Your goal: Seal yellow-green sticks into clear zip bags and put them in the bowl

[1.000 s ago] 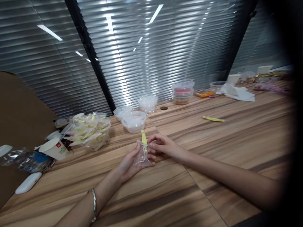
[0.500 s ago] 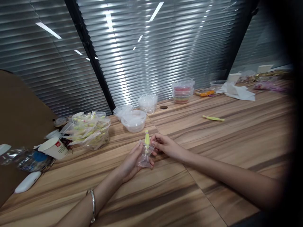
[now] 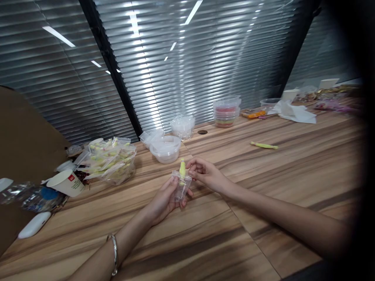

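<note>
My left hand [image 3: 166, 199] grips a small clear plastic bag [image 3: 181, 190], thumb in front and fingers behind it. A small yellow item [image 3: 182, 169], narrow at the top, stands partly in the bag's mouth with its upper end sticking out. My right hand [image 3: 206, 175] pinches the bag's right upper edge beside the yellow item. Its remaining fingers are curled. Farther right on the table lies a slim yellow stick-like piece [image 3: 264, 145], touched by neither hand.
At the left stands a clear tub heaped with bagged yellow pieces [image 3: 113, 158]. A tipped paper cup [image 3: 66, 183] and a white case [image 3: 34, 225] lie nearby. Clear bowls [image 3: 165, 150], stacked tubs [image 3: 226, 112] and a white tissue [image 3: 294, 112] line the back.
The bag has tilted a little in my left hand, and the yellow item sits slightly differently in its mouth. My right hand has shifted slightly up at the bag's edge.
</note>
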Available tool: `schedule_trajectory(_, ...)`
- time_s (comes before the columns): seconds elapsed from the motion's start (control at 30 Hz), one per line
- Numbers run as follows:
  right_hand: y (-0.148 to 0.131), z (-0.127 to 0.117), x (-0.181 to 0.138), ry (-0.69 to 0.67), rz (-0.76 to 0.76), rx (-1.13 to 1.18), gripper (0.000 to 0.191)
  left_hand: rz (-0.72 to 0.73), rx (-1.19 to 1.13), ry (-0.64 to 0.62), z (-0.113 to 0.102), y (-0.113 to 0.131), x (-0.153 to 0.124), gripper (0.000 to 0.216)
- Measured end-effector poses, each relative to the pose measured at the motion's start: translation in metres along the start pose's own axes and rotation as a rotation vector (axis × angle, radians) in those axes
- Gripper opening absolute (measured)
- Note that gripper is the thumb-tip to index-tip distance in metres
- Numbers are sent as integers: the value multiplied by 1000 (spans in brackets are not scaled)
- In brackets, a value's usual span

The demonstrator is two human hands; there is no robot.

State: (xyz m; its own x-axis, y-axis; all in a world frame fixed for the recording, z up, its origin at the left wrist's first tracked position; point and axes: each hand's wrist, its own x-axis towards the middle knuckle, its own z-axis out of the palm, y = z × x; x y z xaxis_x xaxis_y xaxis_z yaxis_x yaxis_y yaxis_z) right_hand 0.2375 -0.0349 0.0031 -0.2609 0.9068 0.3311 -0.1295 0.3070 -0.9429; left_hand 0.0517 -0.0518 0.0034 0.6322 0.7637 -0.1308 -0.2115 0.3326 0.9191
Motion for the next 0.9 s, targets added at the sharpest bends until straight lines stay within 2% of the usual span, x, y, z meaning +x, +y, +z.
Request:
schedule_trajectory(0.17, -4, 0, 0, 45, -20, -39, 19, 3, 11, -6, 0, 1, 0, 38)
schedule_trajectory(0.37, -6, -2, 1, 67, -49, -42, 17, -59, 42, -40, -1, 1, 1, 35)
schedule_trajectory(0.63, -4, -4, 3, 93, -82, -33, 15, -22, 79, -71, 0, 3, -5, 33)
schedule_trajectory(0.9, -3, -1, 2, 88, -66, -27, 17, -3, 118, 5, 5, 6, -5, 45)
